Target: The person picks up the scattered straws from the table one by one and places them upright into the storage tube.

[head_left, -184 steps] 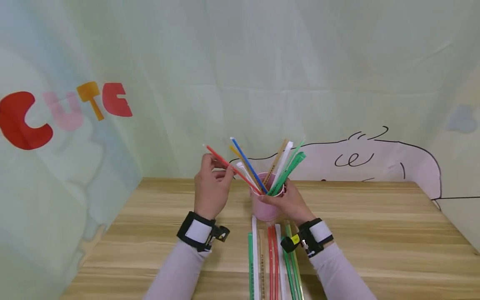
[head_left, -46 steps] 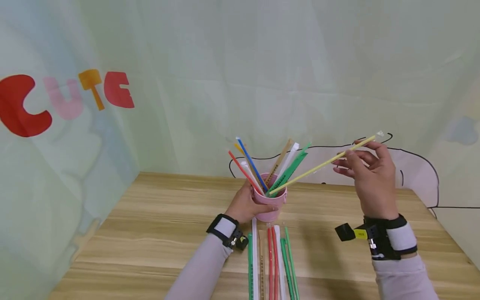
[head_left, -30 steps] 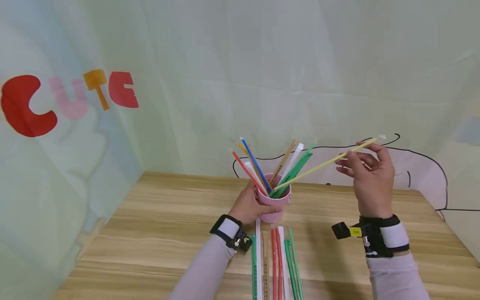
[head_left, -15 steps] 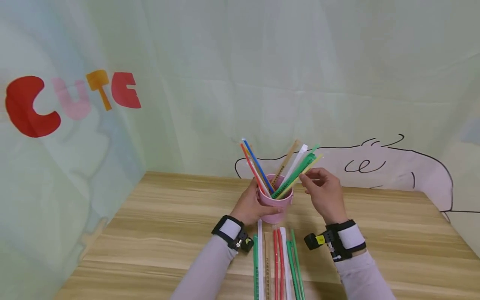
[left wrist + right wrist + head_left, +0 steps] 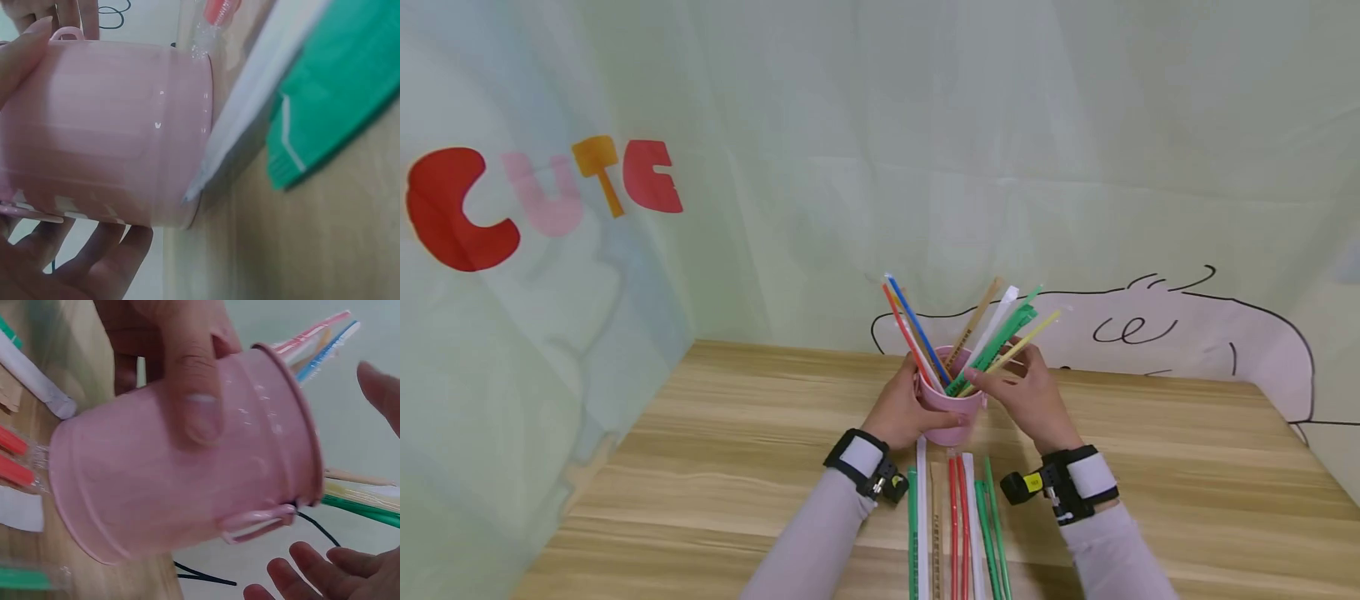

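A pink bucket stands behind a row of wrapped straws, and my left hand grips its side, thumb across the front. Red, blue, brown, white and green straws fan out of it. A yellow straw leans out to the right. My right hand is at the bucket's right side, partly behind the straws. In the right wrist view its fingers are spread, apart from the bucket, gripping nothing.
In front of the bucket, straws lie side by side on the wooden table: green, white, brown, two red, another white and more green. A printed curtain hangs behind the table.
My left hand took over the bucket from the right. The right hand brought the yellow straw in from the right, lowered it into the bucket and let go. The red straw also stands inside now.
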Tool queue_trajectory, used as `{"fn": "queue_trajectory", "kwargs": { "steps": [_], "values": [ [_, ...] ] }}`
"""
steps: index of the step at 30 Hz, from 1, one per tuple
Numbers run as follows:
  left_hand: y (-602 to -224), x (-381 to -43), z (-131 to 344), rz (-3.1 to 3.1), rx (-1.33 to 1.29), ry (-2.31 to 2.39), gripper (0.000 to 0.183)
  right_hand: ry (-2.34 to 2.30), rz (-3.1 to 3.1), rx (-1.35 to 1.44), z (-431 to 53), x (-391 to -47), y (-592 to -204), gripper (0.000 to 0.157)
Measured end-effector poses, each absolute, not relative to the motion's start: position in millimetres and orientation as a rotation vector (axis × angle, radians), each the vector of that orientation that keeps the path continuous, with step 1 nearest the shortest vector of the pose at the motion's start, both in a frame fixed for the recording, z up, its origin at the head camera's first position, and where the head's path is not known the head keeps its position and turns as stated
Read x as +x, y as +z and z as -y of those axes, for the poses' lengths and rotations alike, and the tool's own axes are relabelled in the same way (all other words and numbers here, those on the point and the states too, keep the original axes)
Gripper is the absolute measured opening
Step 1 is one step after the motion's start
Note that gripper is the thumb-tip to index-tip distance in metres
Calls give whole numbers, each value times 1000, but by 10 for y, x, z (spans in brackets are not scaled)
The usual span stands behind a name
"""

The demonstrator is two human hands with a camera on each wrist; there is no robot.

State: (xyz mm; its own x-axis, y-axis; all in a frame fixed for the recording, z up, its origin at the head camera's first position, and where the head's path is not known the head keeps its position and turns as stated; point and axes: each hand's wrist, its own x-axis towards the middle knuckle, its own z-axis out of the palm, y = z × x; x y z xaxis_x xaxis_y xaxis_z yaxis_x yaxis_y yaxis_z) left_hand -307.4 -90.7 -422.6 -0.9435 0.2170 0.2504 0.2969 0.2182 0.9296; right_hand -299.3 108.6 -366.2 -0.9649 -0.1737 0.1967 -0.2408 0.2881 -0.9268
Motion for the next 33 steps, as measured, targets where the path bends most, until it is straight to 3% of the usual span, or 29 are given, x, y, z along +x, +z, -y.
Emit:
{"fn": "queue_trajectory", "kwargs": {
  "steps": [7, 15, 24, 29, 33],
  "values": [
    [-4242, -3089, 901, 2398, -546, -1795, 102, 1862, 2450, 631, -954, -3019, -3824, 85],
    [-4237, -3082, 894, 2423, -520, -1801, 103, 1935, 2422, 641, -886, -3048, -3921, 67],
    [-4170, -3060, 917, 2433, -602, -1762, 100, 1962, 2457, 664, -832, -2874, -3681, 64],
    [-4129, -2920, 1053, 2650, -423, -1471, 99, 1932, 2451, 700, -837, -2911, -3720, 63],
    [-4114, -2767, 1146, 2815, -267, -1256, 79, 1946, 2441, 737, -847, -2913, -3691, 62]
  ]
}}
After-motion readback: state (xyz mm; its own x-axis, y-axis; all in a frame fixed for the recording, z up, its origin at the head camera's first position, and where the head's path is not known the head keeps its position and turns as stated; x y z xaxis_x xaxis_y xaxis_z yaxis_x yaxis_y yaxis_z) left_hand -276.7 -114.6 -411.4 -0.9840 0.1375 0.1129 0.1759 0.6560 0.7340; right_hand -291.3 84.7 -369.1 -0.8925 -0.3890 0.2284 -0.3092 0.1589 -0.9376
